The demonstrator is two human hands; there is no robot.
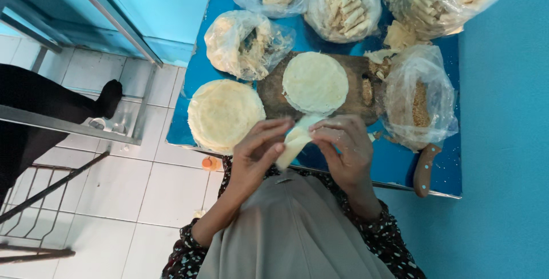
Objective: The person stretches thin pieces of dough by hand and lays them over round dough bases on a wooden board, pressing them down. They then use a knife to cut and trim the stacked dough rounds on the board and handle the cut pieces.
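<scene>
Both hands are up in front of the chest, pinching one pale wrapper (pixel 296 140) between them. The left hand (pixel 260 152) has it by thumb and fingertips, and the right hand (pixel 345 148) grips the other edge, so it's grasped from both sides and sits just off the near edge of the blue table (pixel 400 164).

Around it: at 12 o'clock from the wrapper there's a wooden board (pixel 354 93) with a round stack (pixel 315 82) of flat sheets on top. At 10 o'clock a second, bigger stack (pixel 225 114) lies right on the table. Further back, a crumpled bag (pixel 243 43) and three more bags (pixel 343 4) with rolled sticks and a block. At 2 o'clock a bag of crumbs (pixel 420 99) crowds the right hand's side, and a knife (pixel 426 169) with a brown handle lies at 3 o'clock, near the table edge.

Off at 9 o'clock, a metal rack (pixel 68 124) stands on the tiled floor, with someone's dark leg (pixel 34 107) across it.
</scene>
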